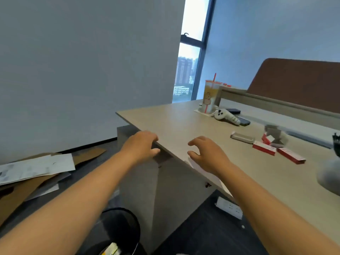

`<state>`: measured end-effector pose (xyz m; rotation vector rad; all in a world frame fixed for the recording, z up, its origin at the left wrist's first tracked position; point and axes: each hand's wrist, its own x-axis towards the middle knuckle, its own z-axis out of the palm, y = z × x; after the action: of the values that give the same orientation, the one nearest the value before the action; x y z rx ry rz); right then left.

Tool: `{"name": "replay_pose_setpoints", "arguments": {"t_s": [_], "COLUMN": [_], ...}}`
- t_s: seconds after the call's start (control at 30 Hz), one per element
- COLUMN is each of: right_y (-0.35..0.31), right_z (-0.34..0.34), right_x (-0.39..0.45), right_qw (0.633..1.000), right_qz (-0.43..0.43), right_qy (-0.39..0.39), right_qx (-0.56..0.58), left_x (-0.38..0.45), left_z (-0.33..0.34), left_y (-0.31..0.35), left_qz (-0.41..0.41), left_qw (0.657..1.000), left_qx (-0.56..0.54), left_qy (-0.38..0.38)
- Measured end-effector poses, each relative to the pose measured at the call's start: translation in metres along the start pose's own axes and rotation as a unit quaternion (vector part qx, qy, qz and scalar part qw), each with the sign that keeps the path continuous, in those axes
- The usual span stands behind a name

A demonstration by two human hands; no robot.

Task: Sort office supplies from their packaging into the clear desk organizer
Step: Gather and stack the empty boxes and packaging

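Both bare arms reach forward to the near edge of the desk (pixel 193 126). Left hand (pixel 141 146) grips the desk edge, fingers curled over the top, thumb underneath; it holds nothing else. Right hand (pixel 206 153) hovers just over the desktop near the edge, fingers loosely spread and curled, empty. Supplies lie well to the right of the hands: two red-and-white boxes (pixel 265 148) flat on the desk, side by side, a third small red box (pixel 266 138) behind them, and an open grey box (pixel 242 138) to their left. A blurred clear object (pixel 276 134) stands just behind the red boxes, possibly the organizer; cannot tell. At the far end of the desk: a drink cup (pixel 209 96) with red straw, a white controller (pixel 226 115), a dark phone (pixel 232 110). On the floor: cardboard and papers (pixel 36 168) at left, a black bin (pixel 119 230) below the desk, a power strip (pixel 229 207)
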<state>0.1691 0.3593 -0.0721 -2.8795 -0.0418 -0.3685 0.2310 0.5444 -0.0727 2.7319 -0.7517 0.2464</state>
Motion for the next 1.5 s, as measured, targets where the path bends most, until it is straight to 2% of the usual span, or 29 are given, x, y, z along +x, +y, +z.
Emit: {"name": "replay_pose_setpoints", "arguments": {"t_s": [0.13,0.33,0.53,0.67,0.9,1.03,1.23,1.37,1.5], "right_y": [0.067,0.162,0.223,0.258,0.297,0.305,0.295,0.283,0.277], "right_z": [-0.027,-0.047,-0.049,-0.043,-0.038,-0.035,-0.040,-0.042,-0.037], "right_x": [-0.034,-0.072,-0.064,-0.045,-0.023,-0.024,-0.031,-0.034,-0.019], "right_qw": [0.994,0.966,0.953,0.944,0.916,0.917,0.926,0.938,0.953], "right_qz": [0.106,0.255,0.294,0.317,0.387,0.387,0.348,0.289,0.241], "right_qy": [0.013,0.011,0.047,0.084,0.085,0.092,0.140,0.192,0.170], "right_qx": [-0.025,-0.036,-0.050,-0.044,-0.061,-0.039,-0.027,0.005,0.061], "left_x": [0.023,0.066,0.120,0.160,0.218,0.231,0.232,0.221,0.212], "left_z": [0.020,0.054,0.091,0.108,0.134,0.142,0.144,0.140,0.135], "left_y": [0.056,0.121,0.179,0.212,0.230,0.235,0.233,0.224,0.213], "left_qz": [0.059,0.108,0.152,0.178,0.180,0.190,0.157,0.133,0.132], "left_qw": [0.997,0.992,0.984,0.981,0.979,0.974,0.985,0.986,0.983], "left_qx": [0.022,0.035,0.019,-0.018,-0.018,-0.031,-0.020,-0.069,-0.093], "left_qy": [-0.037,-0.060,-0.091,-0.079,-0.092,-0.120,-0.072,-0.079,-0.084]}}
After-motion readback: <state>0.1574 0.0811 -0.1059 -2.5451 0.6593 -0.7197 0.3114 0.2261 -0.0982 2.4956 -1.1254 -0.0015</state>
